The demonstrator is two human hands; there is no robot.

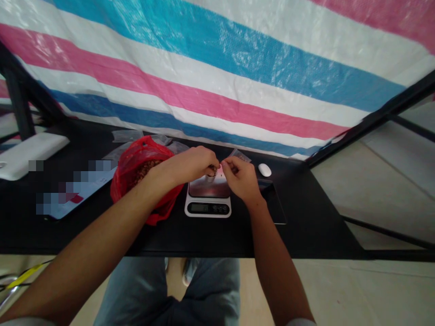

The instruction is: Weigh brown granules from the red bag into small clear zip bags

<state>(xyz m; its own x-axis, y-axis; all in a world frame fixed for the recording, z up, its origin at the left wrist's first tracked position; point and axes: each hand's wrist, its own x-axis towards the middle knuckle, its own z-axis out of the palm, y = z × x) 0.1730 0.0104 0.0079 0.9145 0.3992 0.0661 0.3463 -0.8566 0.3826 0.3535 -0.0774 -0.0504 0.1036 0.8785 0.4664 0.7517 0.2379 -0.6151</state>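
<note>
A white kitchen scale (208, 208) with a metal weighing plate (209, 190) and a small display is on the black table in front of me. Above the plate, my left hand (202, 164) is closed, its fingers curled. Small brownish bits show at its fingertips, but what it holds is unclear. My right hand (240, 177) is closed too, thumb and finger pinched close to the left fingertips; anything in that pinch is too small to name. Left of the scale sits an open red plastic bag (127, 165) with many small brown pieces (145, 170) inside, partly hidden by my left forearm.
Clear plastic bags (127, 136) lie behind the red bag, and another clear bag (240, 155) behind my right hand. A white computer mouse (264, 170) and a dark flat tablet-like panel (277, 203) are at right. A striped sheet (217, 59) hangs behind the table (190, 240).
</note>
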